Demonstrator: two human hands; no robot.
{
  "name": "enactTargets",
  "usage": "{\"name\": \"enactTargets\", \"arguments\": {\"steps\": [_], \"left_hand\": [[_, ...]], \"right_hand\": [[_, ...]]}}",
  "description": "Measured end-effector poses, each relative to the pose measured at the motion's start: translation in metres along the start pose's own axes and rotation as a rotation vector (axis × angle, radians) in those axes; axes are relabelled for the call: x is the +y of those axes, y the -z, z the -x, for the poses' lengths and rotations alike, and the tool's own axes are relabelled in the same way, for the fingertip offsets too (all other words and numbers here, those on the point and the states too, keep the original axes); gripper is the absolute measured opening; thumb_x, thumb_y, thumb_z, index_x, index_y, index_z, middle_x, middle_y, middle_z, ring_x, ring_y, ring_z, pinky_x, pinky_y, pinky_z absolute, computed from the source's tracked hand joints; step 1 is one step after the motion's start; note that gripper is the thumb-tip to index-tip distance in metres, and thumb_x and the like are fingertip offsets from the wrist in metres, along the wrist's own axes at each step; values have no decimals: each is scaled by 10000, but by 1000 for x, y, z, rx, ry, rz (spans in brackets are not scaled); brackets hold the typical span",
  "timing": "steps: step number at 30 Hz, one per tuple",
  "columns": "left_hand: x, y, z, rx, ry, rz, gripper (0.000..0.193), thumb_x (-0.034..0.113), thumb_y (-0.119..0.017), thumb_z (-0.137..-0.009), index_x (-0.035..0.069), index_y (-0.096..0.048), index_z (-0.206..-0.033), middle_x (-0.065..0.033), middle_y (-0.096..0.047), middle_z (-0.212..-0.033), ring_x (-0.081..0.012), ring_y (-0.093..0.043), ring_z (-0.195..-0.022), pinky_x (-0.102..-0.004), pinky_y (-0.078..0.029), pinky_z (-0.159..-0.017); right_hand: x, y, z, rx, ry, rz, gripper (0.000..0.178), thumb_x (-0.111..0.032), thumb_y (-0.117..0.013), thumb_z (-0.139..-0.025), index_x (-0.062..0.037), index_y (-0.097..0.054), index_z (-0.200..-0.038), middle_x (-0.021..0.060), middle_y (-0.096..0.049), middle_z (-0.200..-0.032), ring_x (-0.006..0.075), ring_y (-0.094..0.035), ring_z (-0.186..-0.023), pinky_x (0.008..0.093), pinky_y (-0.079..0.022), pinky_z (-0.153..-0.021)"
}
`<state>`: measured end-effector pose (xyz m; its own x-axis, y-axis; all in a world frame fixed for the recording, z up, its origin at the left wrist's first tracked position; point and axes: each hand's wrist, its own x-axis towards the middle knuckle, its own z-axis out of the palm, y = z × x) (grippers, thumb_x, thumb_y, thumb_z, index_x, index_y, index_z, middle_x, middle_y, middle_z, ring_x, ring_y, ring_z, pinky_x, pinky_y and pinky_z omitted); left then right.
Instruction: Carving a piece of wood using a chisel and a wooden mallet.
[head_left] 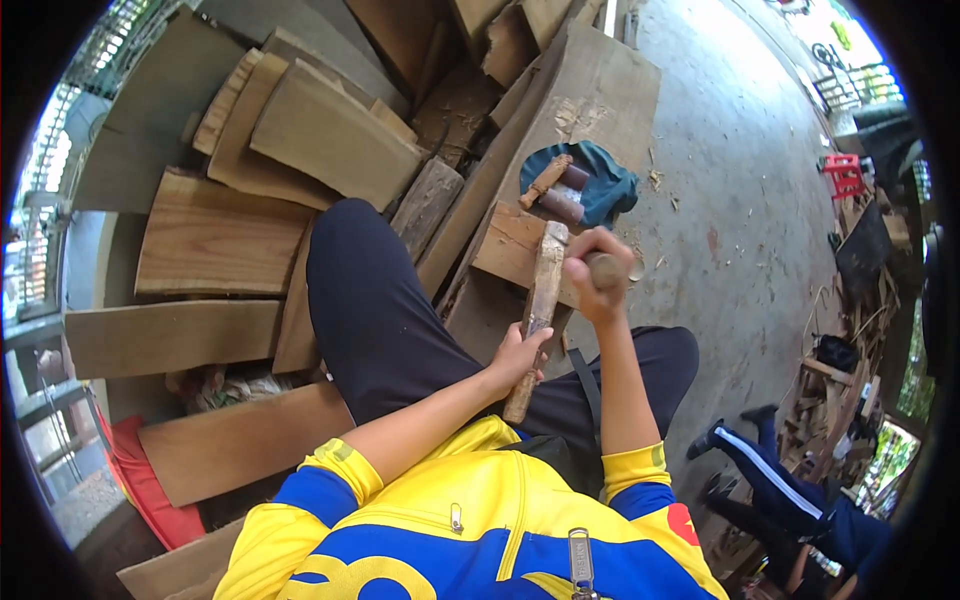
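The left hand (520, 355) is closed around the lower part of a wooden bar (546, 275), with the fingers wrapped across it. The right hand (585, 268) is clenched around a round-ended wooden handle (606, 271); what the handle leads to is hidden below the fist and cannot be told. So 2 things are held, 1 in each hand. The bar is held aslant, its lower end toward the yellow and blue jacket (430, 510), its upper end near a wooden block (510, 240) and a teal cloth (612, 190); whether the block is touched cannot be told.

The bar can be judged stiff, fairly heavy and hard to break, and its dry, worn surface is unlikely to slip. It is probably best gripped at the narrower lower part, clear of the thicker top. The handle is likely rigid too, and is best taken in a full fist below its end.

The bar's upper part is pale, scuffed and squarish; browner wood is shown lower down. The handle's tip is tan and rounded.
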<state>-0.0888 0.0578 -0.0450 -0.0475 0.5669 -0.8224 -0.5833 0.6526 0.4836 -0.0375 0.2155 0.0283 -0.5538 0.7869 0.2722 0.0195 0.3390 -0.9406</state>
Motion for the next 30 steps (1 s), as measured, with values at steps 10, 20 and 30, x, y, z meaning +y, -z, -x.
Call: {"name": "enactTargets", "arguments": {"steps": [10,20,30], "left_hand": [[31,31,16,-440,239,420,743,651,-292,-950,98,-360,-1443,-120,-514,-1356,-247,-525,-1226,-438,-392,-1060],[23,35,5,-11,-218,-376,389,326,-601,-928,-40,-624,-1061,-58,-658,-885,-110,-579,-778,-259,-472,-696],[47,30,-19,-38,27,-633,438,306,-658,-840,-5,-514,-1111,-89,-603,-913,-158,-600,-792,-321,-516,-651]], "right_hand": [[-31,-34,130,-305,-288,613,472,-184,-769,-675,-140,-559,-1096,308,-346,-1372,463,-117,-1409,639,-63,-1118],[-31,-38,144,-357,-517,505,827,-109,-732,-697,-54,-311,-1406,377,-141,-1476,519,-491,-1152,472,-472,-951],[-39,-40,142,-486,-595,491,991,-167,-750,-693,61,-149,-1446,416,-103,-1465,507,-279,-1344,437,-324,-1107]]}}
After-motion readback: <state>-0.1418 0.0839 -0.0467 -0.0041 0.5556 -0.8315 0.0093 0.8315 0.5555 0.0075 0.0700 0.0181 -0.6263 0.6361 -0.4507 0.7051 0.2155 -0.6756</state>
